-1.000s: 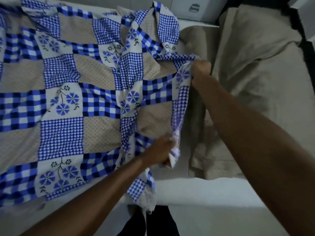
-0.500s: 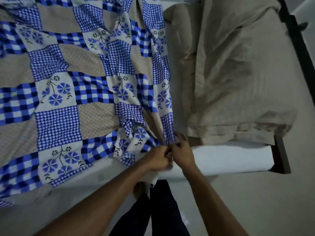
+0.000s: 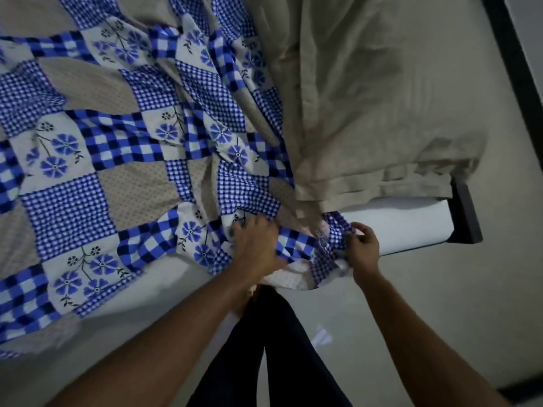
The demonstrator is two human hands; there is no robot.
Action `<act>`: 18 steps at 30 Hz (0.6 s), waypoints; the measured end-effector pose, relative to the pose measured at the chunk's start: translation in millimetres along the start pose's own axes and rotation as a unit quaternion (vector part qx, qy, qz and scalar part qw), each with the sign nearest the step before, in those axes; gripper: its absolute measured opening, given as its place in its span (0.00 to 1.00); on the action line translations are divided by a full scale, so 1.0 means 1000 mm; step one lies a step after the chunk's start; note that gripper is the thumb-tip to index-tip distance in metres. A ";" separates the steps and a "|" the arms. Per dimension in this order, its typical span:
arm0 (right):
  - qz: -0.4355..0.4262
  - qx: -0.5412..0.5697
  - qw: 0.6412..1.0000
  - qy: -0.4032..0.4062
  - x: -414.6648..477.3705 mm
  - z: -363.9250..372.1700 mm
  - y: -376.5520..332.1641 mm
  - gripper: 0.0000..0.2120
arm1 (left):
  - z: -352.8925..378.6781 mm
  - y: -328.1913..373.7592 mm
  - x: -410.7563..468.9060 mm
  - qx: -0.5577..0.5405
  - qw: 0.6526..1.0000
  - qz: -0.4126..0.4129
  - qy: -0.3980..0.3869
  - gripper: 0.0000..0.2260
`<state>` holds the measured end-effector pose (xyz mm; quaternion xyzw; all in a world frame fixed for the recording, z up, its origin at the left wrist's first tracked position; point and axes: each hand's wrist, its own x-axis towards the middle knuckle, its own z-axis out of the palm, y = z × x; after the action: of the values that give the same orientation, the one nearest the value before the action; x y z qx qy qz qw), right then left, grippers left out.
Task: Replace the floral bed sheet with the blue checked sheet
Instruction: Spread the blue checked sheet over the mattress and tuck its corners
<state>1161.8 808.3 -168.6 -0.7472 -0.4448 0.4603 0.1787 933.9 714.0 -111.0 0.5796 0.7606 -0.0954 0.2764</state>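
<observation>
Dark-clad legs (image 3: 264,362) stood nearest, at the bed's edge. Left hand (image 3: 258,248) lay pressed on the checked sheet (image 3: 132,142), fingers spread, not clenched. Right hand (image 3: 363,251) pinched the sheet's bunched corner, fingers curled round it, at the mattress (image 3: 411,224) edge. The sheet was spread over the bed's left part. Beige cloth (image 3: 367,98) lay beyond on the right, touching the sheet. Dark frame (image 3: 467,212) at the far right corner.

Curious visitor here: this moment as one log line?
blue checked sheet: bunched at edge | left hand: flat on it | right hand: grips it
</observation>
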 end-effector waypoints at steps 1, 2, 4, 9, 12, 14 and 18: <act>-0.018 -0.017 1.000 -0.011 -0.006 0.002 0.001 0.11 | 0.010 -0.015 -0.004 0.061 0.998 -0.010 -0.004 0.33; -0.038 -0.028 0.999 -0.020 -0.012 0.005 0.003 0.14 | 0.020 -0.028 -0.009 0.090 0.996 -0.013 0.003 0.31; -0.069 -0.055 0.996 -0.021 -0.019 0.010 0.008 0.17 | 0.034 -0.045 -0.016 0.091 0.996 0.000 0.023 0.23; -0.148 -0.186 0.970 0.057 -0.020 0.001 0.014 0.22 | 0.041 -0.033 -0.031 0.003 0.986 0.133 -0.101 0.16; -0.136 -0.237 0.957 0.097 -0.002 -0.023 0.004 0.20 | 0.054 -0.002 -0.053 -0.089 0.970 0.189 -0.124 0.16; -0.096 -0.249 0.956 0.119 0.007 -0.037 -0.005 0.22 | 0.061 0.017 -0.062 -0.185 0.956 0.186 -0.129 0.15; -0.135 -0.358 0.904 0.191 -0.004 -0.039 -0.009 0.23 | 0.064 0.013 -0.056 -0.321 0.932 0.148 0.078 0.08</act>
<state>1190.2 815.4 -140.7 -0.7670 -0.6340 0.0899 0.0411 975.9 642.4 -131.9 0.5714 0.6753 0.2414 0.3990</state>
